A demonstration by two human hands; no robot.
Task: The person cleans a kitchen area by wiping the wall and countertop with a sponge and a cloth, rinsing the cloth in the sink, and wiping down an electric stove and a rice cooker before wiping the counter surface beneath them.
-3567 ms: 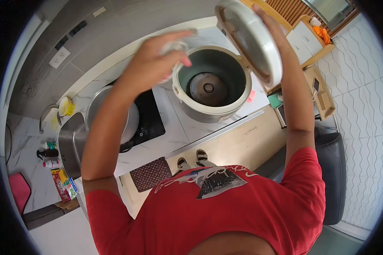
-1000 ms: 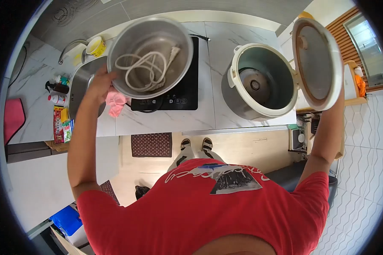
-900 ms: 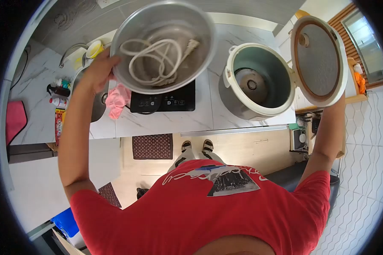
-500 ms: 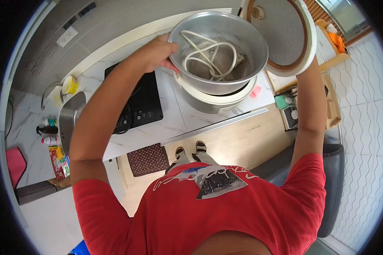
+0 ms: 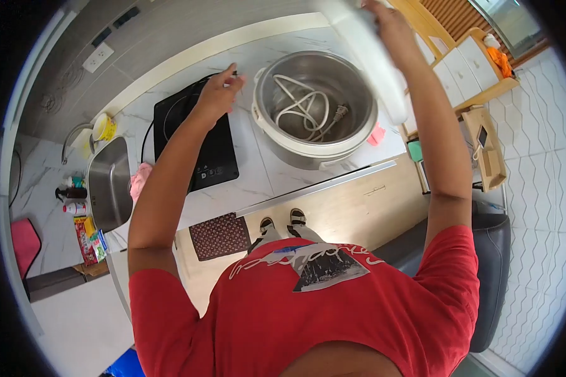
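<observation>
A rice cooker (image 5: 308,152) stands on the counter with its metal inner pot (image 5: 349,72) seated in it. A coiled white power cord (image 5: 303,110) with its plug lies inside the pot. To the left, my left hand (image 5: 220,94) is in the air over the black induction cooktop (image 5: 217,151), its fingers apart and holding nothing. My right hand (image 5: 388,26) grips the cooker's white lid (image 5: 376,69) near its top. Tilted almost edge-on and blurred, the lid is beside the cooker's right rim.
A sink (image 5: 110,188) with a faucet is on the left, a yellow tub (image 5: 104,127) behind it and a pink cloth (image 5: 139,179) at its edge. Bottles and packets (image 5: 89,239) lie farther left. At right are a wooden shelf (image 5: 490,147) and a black seat (image 5: 487,276).
The inner pot, held raised by my left hand, has come down into the cooker. My left hand has let go and moved left. The lid has turned edge-on in my right hand.
</observation>
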